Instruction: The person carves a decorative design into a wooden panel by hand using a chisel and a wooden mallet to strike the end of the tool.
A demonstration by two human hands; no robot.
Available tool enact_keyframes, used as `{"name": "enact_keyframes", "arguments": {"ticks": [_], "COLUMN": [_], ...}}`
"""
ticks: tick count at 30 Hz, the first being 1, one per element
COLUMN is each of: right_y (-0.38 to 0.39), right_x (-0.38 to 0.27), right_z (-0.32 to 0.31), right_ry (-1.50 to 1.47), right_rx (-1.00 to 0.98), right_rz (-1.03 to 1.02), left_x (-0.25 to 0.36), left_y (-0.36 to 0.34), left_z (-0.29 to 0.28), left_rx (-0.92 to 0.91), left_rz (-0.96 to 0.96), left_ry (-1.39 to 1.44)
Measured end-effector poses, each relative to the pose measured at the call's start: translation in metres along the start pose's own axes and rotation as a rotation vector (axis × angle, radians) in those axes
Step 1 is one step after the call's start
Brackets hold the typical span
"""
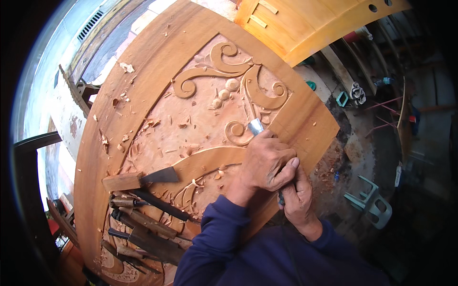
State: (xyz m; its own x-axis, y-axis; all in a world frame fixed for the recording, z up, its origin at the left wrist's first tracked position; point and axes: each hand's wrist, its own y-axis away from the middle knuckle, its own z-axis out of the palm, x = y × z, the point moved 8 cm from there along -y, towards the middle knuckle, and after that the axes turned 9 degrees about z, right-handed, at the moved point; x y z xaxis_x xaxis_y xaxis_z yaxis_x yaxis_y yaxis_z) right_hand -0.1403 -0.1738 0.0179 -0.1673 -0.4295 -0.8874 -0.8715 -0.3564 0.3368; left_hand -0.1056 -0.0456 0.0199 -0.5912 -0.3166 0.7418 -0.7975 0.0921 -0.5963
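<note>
A carved wooden panel (315, 123) lies before me, with raised scrolls (229, 74) and small round beads (232, 85) in its recessed field. My left hand (268, 162) is closed around a carving chisel low on its shaft, just behind the shiny metal blade (255, 126). The blade's edge meets the carving beside a small curl (235, 129). Behind it, my right hand (299, 194) grips the handle end, most of which the fingers hide.
On the panel's lower left lie a wide flat blade with a wooden handle (121, 182) and several other carving tools (150, 224). Wood shavings (183, 125) are scattered over the panel. Beyond it is a yellowish wooden piece (310, 24); a pale green plastic chair (369, 202) stands right.
</note>
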Motion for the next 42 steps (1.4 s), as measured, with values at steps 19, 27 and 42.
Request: {"name": "enact_keyframes", "arguments": {"ticks": [19, 27, 42], "right_y": [-0.008, -0.013, -0.015], "right_x": [0.006, -0.024, 0.003], "right_z": [0.008, 0.001, 0.0], "right_ry": [-0.157, -0.027, -0.086], "right_rx": [0.001, -0.065, -0.024], "right_rz": [-0.003, 0.221, 0.025], "left_x": [-0.005, -0.019, -0.003], "left_y": [-0.003, 0.008, -0.005], "left_z": [-0.012, -0.009, -0.007], "left_rx": [0.064, 0.182, 0.007], "left_rz": [-0.051, -0.137, -0.069], "left_ry": [0.005, 0.134, -0.104]}}
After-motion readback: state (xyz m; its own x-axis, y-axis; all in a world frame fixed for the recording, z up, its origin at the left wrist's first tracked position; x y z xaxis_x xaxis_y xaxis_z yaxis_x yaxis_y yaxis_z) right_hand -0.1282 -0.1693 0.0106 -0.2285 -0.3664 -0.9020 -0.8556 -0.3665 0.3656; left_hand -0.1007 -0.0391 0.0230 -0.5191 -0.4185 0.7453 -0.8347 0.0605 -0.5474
